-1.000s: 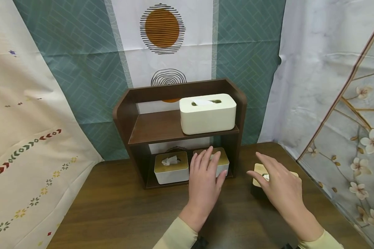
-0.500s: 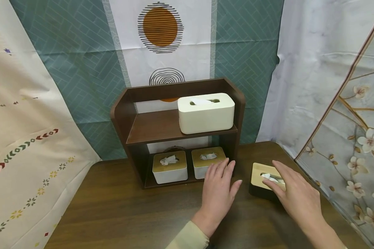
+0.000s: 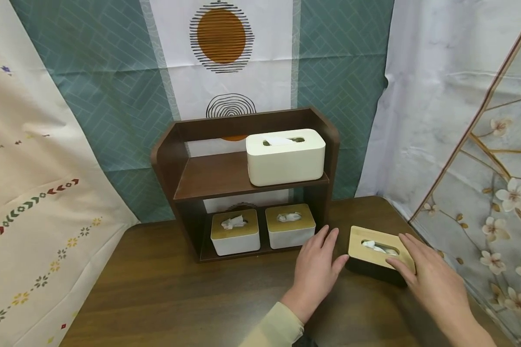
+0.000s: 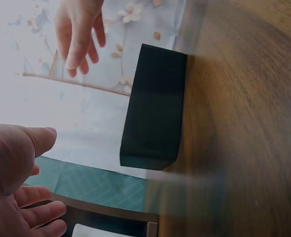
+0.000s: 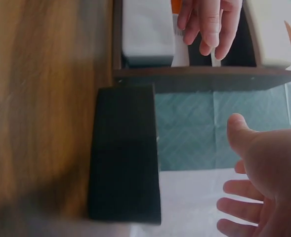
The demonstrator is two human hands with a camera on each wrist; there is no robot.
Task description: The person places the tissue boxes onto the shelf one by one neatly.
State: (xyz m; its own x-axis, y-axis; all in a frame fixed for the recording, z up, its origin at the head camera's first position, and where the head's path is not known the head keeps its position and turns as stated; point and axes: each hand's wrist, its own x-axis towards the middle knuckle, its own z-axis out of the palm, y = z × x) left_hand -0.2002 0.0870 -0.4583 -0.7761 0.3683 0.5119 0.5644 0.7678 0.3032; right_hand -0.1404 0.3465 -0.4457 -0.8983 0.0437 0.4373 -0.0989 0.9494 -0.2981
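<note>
On the right of the wooden table stands a black tissue box (image 3: 373, 271) with a light wood lid (image 3: 359, 243) and white tissue in its slot. My right hand (image 3: 438, 282) is at the right end of this box, thumb and fingers spread over the lid's corner. Left of the box, my left hand (image 3: 316, 270) hovers with fingers extended and holds nothing. In the left wrist view the black box (image 4: 155, 106) lies beyond the open left hand (image 4: 17, 173). The right wrist view has the box (image 5: 124, 155) beside the spread right hand (image 5: 264, 182), a gap between them.
A dark brown two-tier shelf (image 3: 208, 178) stands at the back. Its upper tier bears a cream tissue box (image 3: 286, 166). Below are two white tissue boxes with gold lids, a left one (image 3: 236, 244) and a right one (image 3: 292, 237). Patterned cloths hang around the table (image 3: 178, 299).
Both hands have moved to the right, the left one away from the lower shelf towards the black box. The right hand has uncovered most of that box's lid. The view has shifted slightly.
</note>
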